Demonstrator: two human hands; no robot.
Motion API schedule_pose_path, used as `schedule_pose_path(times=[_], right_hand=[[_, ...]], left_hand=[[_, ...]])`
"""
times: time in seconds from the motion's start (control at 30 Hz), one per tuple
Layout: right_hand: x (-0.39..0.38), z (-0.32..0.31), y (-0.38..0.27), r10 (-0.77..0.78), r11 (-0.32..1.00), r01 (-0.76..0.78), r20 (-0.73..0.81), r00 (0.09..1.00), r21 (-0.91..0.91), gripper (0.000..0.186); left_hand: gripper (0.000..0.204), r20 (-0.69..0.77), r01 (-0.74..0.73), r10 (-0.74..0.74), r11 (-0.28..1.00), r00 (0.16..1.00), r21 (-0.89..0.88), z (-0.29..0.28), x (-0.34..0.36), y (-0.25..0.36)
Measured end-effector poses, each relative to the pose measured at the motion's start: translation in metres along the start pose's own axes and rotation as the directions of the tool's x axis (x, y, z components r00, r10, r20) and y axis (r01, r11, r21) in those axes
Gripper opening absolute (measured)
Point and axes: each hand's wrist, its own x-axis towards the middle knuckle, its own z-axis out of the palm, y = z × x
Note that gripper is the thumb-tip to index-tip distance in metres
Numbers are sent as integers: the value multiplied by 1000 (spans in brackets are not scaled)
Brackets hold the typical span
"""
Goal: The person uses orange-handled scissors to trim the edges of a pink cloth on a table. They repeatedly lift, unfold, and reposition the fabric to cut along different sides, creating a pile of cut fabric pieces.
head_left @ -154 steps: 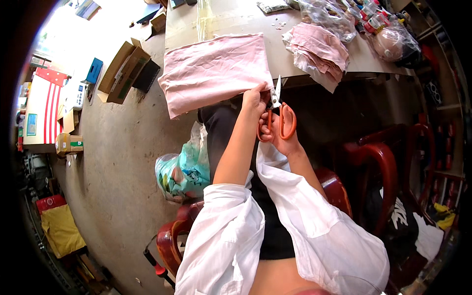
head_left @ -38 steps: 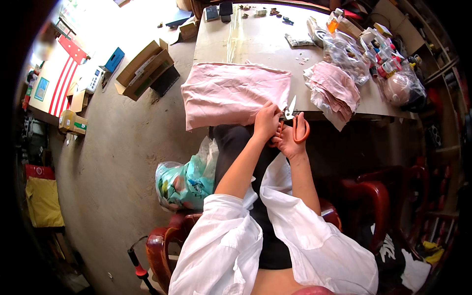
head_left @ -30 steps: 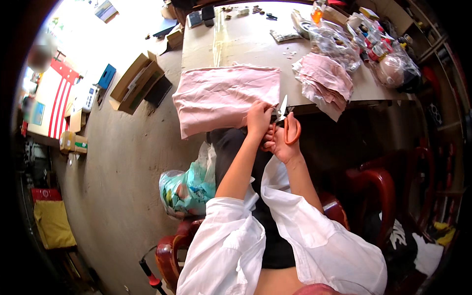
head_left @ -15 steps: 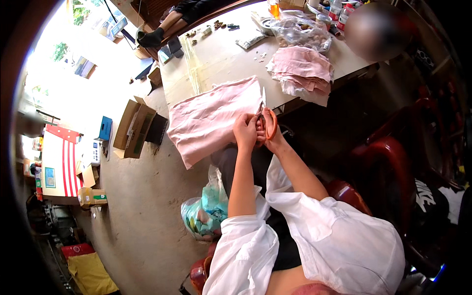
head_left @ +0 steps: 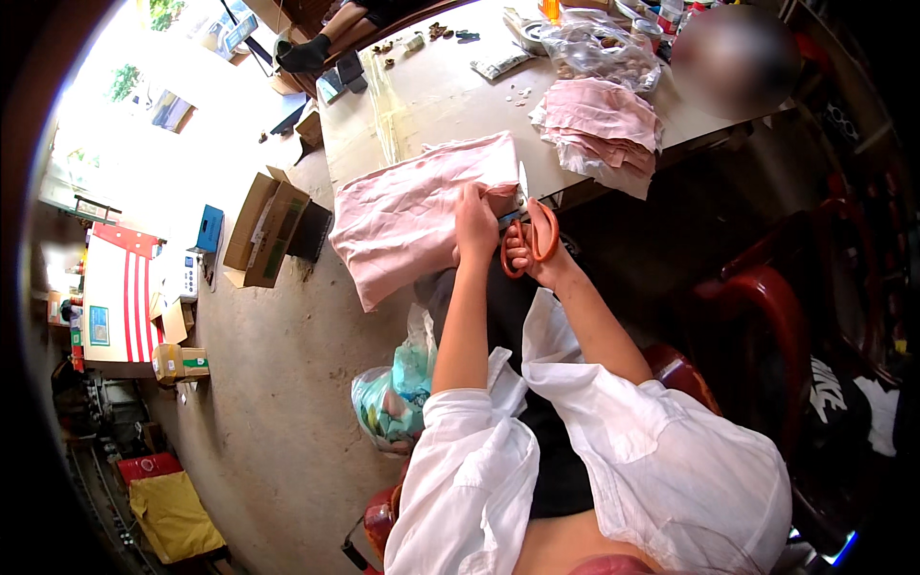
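- A pink stack (head_left: 602, 125) and a clear bag (head_left: 606, 56) lie on the table (head_left: 446, 96), right of the pink cloth (head_left: 402, 220) overhanging its edge.
- Left hand (head_left: 476, 228), arm outstretched, pinches the cloth near its right end.
- Right hand (head_left: 539, 264), just beside, grips orange-handled scissors (head_left: 555, 233), blades pointing away.

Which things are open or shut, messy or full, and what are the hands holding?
Left hand: closed on pink cloth
Pink cloth: wrinkled, bunched by that hand
Right hand: holding scissors
Scissors: handles apart, blades partly hidden
Cloth stack: uneven, overhanging table edge
Cardboard box: flaps open
Teal bag: bulging
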Motion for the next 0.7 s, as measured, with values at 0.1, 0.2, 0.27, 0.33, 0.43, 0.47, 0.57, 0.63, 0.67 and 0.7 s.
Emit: schedule_pose_path(times=[0.1,0.2,0.27,0.33,0.43,0.47,0.57,0.63,0.67,0.7], right_hand=[[-6,-1,-1,-2,1000,1,45,999,20,65],[-11,-3,-5,-50,998,46,77,996,48,68],[-9,-5,-7,-88,996,85,89,992,30,68],[-3,-9,-9,-91,996,90,90,992,16,69],[8,-7,-12,-96,995,98,70,993,-24,64],[9,-1,-13,-131,989,135,62,989,-55,60],[16,5,-15,-154,983,159,58,986,-89,53],[21,3,-14,-176,978,181,56,983,-100,51],[24,2,-13,-204,972,209,53,978,-111,50],[26,0,-13,-233,964,238,50,971,-121,50]], left_hand=[[20,131,-18,27,997,991,-69,7,-1,-12],[19,202,-3,9,1000,979,-30,10,-4,-9],[20,219,-6,-2,999,976,34,10,-6,0],[21,248,120,-90,987,965,-111,14,-7,-3],[20,277,244,-193,957,941,-160,15,-11,-5],[20,283,274,-225,950,932,-149,14,-13,-3],[15,240,344,-276,883,931,-320,21,-16,-5],[13,305,503,-401,721,864,-477,19,-16,6],[13,295,485,-387,738,874,-469,20,-16,6],[13,285,467,-372,755,883,-461,22,-15,6]])
